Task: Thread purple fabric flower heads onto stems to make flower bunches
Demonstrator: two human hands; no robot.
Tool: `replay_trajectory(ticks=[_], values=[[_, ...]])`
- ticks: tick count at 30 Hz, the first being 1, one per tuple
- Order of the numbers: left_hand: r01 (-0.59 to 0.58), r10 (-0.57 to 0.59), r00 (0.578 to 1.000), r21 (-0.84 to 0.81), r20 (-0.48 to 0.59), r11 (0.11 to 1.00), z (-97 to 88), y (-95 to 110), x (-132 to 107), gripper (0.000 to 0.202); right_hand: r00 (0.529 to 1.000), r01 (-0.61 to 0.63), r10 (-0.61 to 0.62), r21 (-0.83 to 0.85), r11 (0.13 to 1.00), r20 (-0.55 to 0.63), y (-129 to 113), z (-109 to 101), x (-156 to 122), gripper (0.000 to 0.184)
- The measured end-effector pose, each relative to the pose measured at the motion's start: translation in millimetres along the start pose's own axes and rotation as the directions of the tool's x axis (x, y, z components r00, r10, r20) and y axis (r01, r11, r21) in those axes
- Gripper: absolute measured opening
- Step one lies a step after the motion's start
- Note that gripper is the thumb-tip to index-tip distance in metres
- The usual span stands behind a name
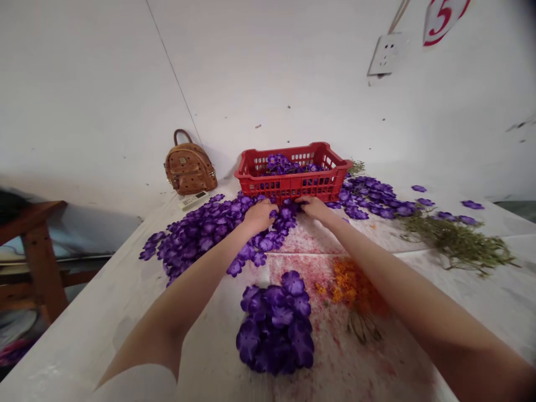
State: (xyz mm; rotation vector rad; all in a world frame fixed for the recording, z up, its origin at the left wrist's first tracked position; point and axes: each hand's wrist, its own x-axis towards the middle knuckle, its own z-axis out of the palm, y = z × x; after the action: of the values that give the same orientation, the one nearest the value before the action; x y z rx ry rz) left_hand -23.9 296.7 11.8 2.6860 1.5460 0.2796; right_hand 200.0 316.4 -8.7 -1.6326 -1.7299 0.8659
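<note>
Both arms reach forward to loose purple fabric flower petals at the front of the red plastic basket (288,181). My left hand (260,215) has its fingers curled on purple petals at the right side of a large petal pile (209,226). Close by on the right, my right hand (313,207) is closed, with its fingertips against purple petals by the basket's front wall. The fingertips of both are partly hidden. Nearer to me lies a separate bunch of purple petals (276,324). Assembled purple flowers (282,164) lie inside the basket.
Orange flower stamens (349,282) lie beside my right forearm. Green artificial sprigs (456,237) and more purple petals (372,195) spread to the right. A brown backpack (190,164) stands at the back left by a calculator (194,200). The white table (234,365) meets a wall.
</note>
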Motion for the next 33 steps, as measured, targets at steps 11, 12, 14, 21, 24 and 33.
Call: replay_trajectory(ticks=[11,12,14,21,24,33], values=[[0.049,-0.051,0.983,-0.015,-0.179,0.999,-30.1,-68.7,-71.9,0.029,0.914,0.156,-0.23,0.231,0.96,0.335,-52.7,20.4,-48.8,0.03],[0.058,-0.061,0.976,-0.021,-0.208,0.998,-31.4,-66.6,-71.4,0.03,0.907,0.169,-0.242,0.23,0.958,0.345,-52.0,16.0,-53.9,0.027],[0.046,-0.053,0.962,-0.033,-0.27,0.998,-32.4,-56.1,-64.3,0.032,0.927,0.174,-0.233,0.213,0.961,0.295,-45.5,7.3,-58.3,0.022],[0.267,-0.269,0.96,-0.034,-0.083,0.963,-15.8,-6.5,-11.8,0.047,0.997,0.068,-0.066,0.094,0.993,-0.03,-10.0,-2.7,-28.7,0.036],[0.296,-0.295,0.954,-0.002,-0.049,0.955,-7.5,3.5,0.3,0.055,0.996,0.09,-0.089,0.056,0.994,-0.007,-12.2,7.6,-14.1,0.027],[0.241,-0.243,0.97,-0.072,-0.018,0.968,-7.9,-6.0,2.6,0.026,0.979,0.13,-0.136,0.045,0.99,0.152,-41.2,55.3,0.4,0.033]])
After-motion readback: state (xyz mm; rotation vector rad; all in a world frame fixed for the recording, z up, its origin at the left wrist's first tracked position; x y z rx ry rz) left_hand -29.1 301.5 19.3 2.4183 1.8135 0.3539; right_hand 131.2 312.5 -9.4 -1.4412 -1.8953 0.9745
